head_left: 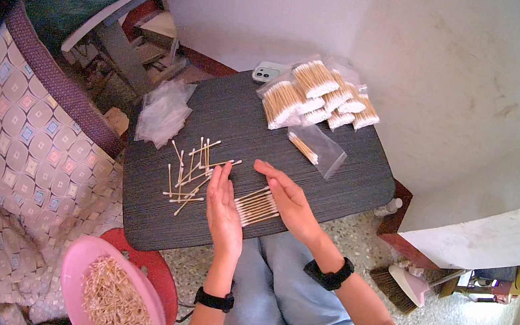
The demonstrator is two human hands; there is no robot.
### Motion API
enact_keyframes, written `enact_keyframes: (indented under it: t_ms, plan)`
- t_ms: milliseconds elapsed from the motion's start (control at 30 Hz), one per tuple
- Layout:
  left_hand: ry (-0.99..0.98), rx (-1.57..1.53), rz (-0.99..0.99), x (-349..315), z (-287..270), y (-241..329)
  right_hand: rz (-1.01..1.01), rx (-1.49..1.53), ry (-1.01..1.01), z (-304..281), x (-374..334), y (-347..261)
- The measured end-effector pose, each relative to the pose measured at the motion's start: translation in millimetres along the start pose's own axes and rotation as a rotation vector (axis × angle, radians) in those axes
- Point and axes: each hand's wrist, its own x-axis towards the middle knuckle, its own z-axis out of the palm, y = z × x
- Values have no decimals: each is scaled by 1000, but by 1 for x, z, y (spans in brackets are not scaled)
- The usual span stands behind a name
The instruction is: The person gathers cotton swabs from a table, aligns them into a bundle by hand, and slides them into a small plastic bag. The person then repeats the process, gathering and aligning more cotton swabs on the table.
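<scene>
A row of cotton swabs [255,206] with wooden sticks lies side by side near the front edge of the dark table [226,117]. My left hand [224,207] stands on edge at the row's left end, fingers stretched out. At the right end my right hand [289,200] is held with its fingers extended, so the swabs lie between my two palms. Loose cotton swabs [187,178] are scattered left of my left hand. Beyond my right hand lies a clear zip bag [328,156] with a few swabs in it.
Filled swab bags [313,96] are piled at the table's back right, beside a phone [268,73]. Empty clear bags [165,113] lie at the left edge. A pink basin [75,276] of swabs rests on a red stool [169,277]. A brush [399,287] is on the floor.
</scene>
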Motion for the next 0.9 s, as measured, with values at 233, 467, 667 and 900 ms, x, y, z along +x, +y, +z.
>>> enact_keyframes:
  t_ms: [233, 467, 667, 900]
  plan:
    - [4, 34, -1, -2, 2, 1, -12, -70, -11, 3, -1, -3]
    - [-11, 43, 23, 0, 2, 0, -25, -70, -19, 1, 1, 1]
    - [-2, 67, 31, 1, 1, -2, -101, -141, 14, 5, 1, 3]
    - [32, 91, 15, -2, 3, 0, -71, -255, 115, 9, -1, 0]
